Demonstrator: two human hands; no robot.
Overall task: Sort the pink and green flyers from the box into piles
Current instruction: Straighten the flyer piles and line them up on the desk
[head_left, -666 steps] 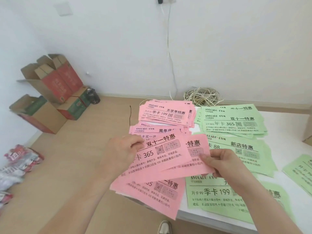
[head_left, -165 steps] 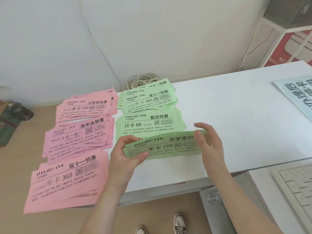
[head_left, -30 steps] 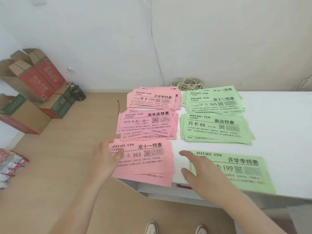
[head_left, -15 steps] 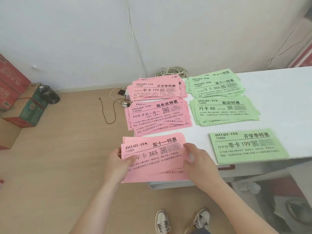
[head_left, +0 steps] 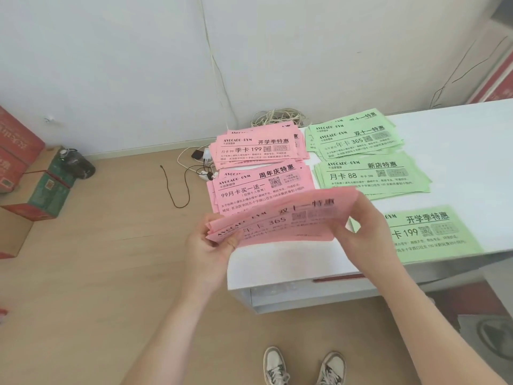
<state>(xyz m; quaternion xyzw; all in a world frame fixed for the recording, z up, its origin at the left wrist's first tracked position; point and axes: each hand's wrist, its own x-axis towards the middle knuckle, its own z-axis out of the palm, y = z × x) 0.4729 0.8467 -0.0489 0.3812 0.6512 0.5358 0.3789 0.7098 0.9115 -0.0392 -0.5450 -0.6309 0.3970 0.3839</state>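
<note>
The white tabletop (head_left: 458, 162) runs off to my right against a plain white wall (head_left: 111, 65). Pale wooden floor (head_left: 97, 273) fills everything to my left and below me. A coil of pale cable (head_left: 277, 118) sits at the tabletop's far edge, against the wall. On the floor just left of the tabletop lie a plug with white leads (head_left: 204, 162) and a loose dark cord (head_left: 177, 187). My shoes (head_left: 274, 365) show at the bottom.

Cardboard boxes stand at the left edge of the room. There is a red box (head_left: 16, 145) and a lower green-and-red box (head_left: 47, 190) with a dark bottle (head_left: 80, 165) beside it (what the boxes hold, I cannot tell from here).

On the tabletop the flyers lie in two columns. On the left are the far pink pile (head_left: 258, 148) and, just in front of it, the middle pink pile (head_left: 263, 184). To their right are the far green pile (head_left: 355, 137), the middle green pile (head_left: 372, 173) and the near green pile (head_left: 433, 234). The near green pile lies by the front edge, with its left end hidden behind my right hand.

I hold the pink stack (head_left: 283, 218) lifted over the tabletop's near left corner, in front of the middle pink pile. It is tilted and its print is blurred. My left hand (head_left: 205, 245) grips its left end with the fingers curled round it. My right hand (head_left: 363, 226) grips the right end, fingers over the top edge and thumb below.
</note>
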